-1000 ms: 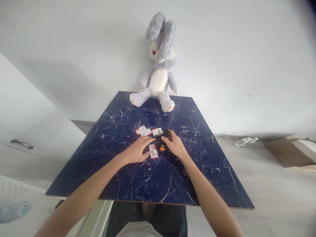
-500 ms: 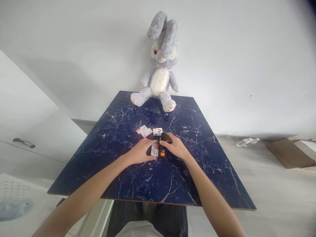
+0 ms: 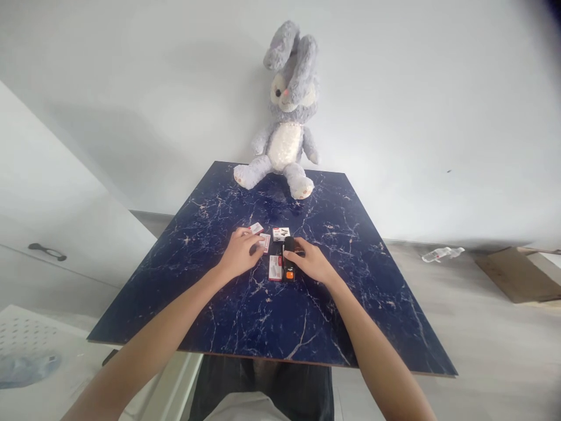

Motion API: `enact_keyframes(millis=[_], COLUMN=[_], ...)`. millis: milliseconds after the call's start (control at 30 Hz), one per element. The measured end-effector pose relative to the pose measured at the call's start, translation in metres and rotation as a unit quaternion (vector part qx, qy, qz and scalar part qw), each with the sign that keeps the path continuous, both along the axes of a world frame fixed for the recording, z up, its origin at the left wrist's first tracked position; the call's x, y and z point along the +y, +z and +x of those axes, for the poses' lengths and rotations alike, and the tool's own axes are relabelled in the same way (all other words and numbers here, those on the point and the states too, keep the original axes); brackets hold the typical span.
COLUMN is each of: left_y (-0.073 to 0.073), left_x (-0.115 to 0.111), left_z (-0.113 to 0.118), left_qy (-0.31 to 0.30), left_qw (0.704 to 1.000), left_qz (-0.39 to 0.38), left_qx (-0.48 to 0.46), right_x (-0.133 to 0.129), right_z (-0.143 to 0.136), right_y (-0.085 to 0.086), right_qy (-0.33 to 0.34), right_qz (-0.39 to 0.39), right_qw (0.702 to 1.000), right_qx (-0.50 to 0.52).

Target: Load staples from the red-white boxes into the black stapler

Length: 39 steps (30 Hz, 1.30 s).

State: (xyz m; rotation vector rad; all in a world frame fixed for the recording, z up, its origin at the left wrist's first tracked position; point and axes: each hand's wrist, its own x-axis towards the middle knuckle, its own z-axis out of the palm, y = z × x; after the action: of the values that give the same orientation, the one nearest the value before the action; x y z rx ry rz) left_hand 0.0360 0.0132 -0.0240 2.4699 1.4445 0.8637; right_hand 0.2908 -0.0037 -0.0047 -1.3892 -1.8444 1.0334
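My left hand (image 3: pixel 242 252) is on a small red-and-white box (image 3: pixel 265 243), its thumb and fingers at the box's sides. Behind its fingers another red-and-white box (image 3: pixel 256 228) is partly hidden. My right hand (image 3: pixel 309 260) grips a black stapler-like object (image 3: pixel 288 260) with an orange patch, lying lengthwise. Against the left side of this object lies a red-and-white box (image 3: pixel 275 268), touched by neither hand. A white box with a dark picture (image 3: pixel 281 234) stands just beyond the black object.
A grey plush rabbit (image 3: pixel 284 146) sits at the back of the blue marbled table (image 3: pixel 245 327), against the wall. On the floor at the right are a plastic bottle (image 3: pixel 442 254) and cardboard (image 3: pixel 517 275). A cabinet with a dark handle (image 3: pixel 47 252) is at the left.
My left hand has let go of the box beside the black object and moved up and left to another box, which is now turned more upright. My right hand has stayed in place.
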Motion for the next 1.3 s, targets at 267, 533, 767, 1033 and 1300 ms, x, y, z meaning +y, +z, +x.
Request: enact_keyframes(millis=[267, 533, 767, 1033, 1300], left_y=[-0.003, 0.003, 0.012, 0.01, 0.009], left_x=[0.0, -0.006, -0.024, -0.025, 0.004], left_z=[-0.008, 0.0, 0.014, 0.015, -0.011], left_qy=[-0.09, -0.074, -0.178, -0.181, 0.034], left_qw=[0.993, 0.994, 0.977, 0.976, 0.999], left_qz=[-0.049, -0.057, -0.12, -0.123, 0.001], left_qx=[0.054, -0.053, -0.005, 0.02, -0.008], right_x=[0.001, 0.001, 0.003, 0.003, 0.002], right_z=[0.001, 0.002, 0.003, 0.003, 0.003], right_y=[0.0, -0.002, -0.007, -0.006, -0.005], right_qy=[0.008, 0.014, 0.014, 0.016, 0.014], right_qz=[0.0, 0.007, 0.022, 0.024, 0.004], right_qw=[1.0, 1.0, 1.0, 1.0, 1.0], right_qx=[0.006, 0.016, 0.005, -0.003, 0.004])
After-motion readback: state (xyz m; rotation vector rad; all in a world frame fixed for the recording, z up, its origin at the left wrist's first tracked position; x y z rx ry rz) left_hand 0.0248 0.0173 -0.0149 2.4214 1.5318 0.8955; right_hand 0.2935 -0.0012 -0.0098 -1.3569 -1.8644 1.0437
